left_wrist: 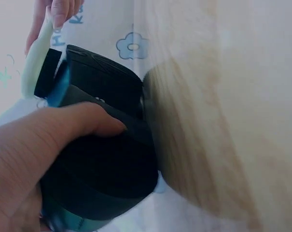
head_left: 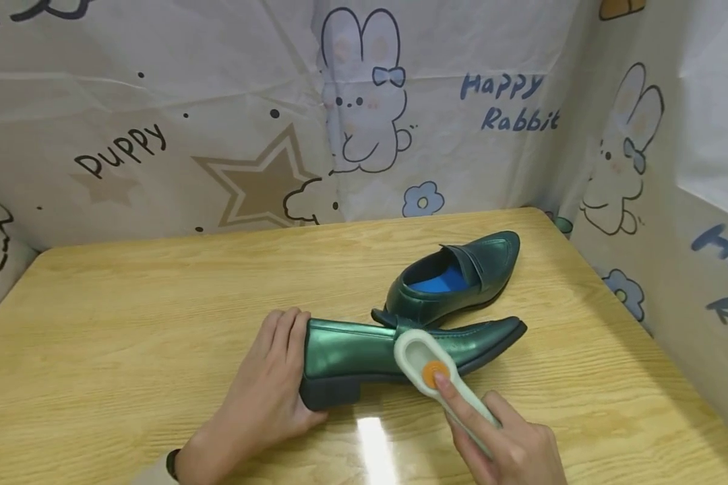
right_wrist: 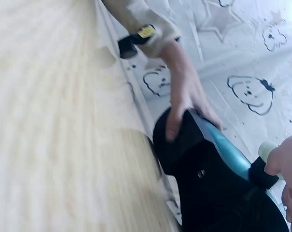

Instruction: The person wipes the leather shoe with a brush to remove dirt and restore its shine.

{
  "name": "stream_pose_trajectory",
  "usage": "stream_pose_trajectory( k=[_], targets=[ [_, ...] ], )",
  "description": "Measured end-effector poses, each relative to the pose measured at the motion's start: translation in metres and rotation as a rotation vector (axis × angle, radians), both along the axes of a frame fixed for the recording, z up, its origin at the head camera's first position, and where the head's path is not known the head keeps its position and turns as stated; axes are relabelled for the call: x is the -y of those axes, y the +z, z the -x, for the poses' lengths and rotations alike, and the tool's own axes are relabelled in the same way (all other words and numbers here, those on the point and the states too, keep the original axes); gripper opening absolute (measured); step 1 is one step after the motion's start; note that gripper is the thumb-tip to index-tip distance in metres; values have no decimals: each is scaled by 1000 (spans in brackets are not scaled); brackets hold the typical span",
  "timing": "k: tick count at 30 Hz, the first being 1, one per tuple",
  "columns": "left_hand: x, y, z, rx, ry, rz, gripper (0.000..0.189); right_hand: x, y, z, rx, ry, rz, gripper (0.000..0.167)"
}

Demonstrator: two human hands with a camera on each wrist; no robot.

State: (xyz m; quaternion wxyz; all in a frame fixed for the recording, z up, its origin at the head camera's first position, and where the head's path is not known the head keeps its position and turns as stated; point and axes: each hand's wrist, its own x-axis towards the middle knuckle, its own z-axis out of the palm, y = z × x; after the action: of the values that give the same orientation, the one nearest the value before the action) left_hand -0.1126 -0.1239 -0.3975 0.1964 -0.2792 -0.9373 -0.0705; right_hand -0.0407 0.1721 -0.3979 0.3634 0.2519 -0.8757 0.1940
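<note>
A shiny green loafer [head_left: 352,350] is tipped on its side with its toe to the right. My left hand [head_left: 263,384] grips it by the heel end, and in the left wrist view the thumb lies across the dark heel [left_wrist: 102,169]. My right hand [head_left: 512,444] holds a pale green scrub brush [head_left: 418,351] by its handle, index fingertip on the orange button [head_left: 435,372]. The brush head overlaps the shoe's upper in the head view. Dark bristles [right_wrist: 262,174] meet the green upper in the right wrist view.
The matching green loafer [head_left: 491,269], with a blue insole, stands upright just behind the held one. Both are over a wood-grain table [head_left: 158,303]. A printed cloth [head_left: 236,81] with rabbits and stars hangs along the back and right side.
</note>
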Motion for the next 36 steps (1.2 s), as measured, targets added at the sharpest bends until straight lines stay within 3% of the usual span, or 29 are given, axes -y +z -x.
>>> stream_pose_trajectory(
  k=[3,10,15,16,21,27,32,36],
  targets=[
    [1,1,-1,-31,5,18,125,4,0,0,-12,38,5,41],
    [1,0,-2,-21,3,22,119,-5,7,0,88,-150,-39,51],
    [2,3,-4,-62,-4,40,113,-17,13,6,139,-222,11,54],
    [3,3,-4,-68,-5,46,113,-18,14,7,158,-227,26,48],
    [4,3,-6,-74,-11,54,117,-14,10,4,200,-89,79,43],
    [1,0,-9,-77,-21,36,118,-2,1,-4,221,43,139,51],
    [1,-1,-8,-78,-29,32,115,6,-7,-6,138,149,108,43],
    [0,0,-7,-68,-32,20,116,7,-1,-4,65,122,57,41]
  ],
)
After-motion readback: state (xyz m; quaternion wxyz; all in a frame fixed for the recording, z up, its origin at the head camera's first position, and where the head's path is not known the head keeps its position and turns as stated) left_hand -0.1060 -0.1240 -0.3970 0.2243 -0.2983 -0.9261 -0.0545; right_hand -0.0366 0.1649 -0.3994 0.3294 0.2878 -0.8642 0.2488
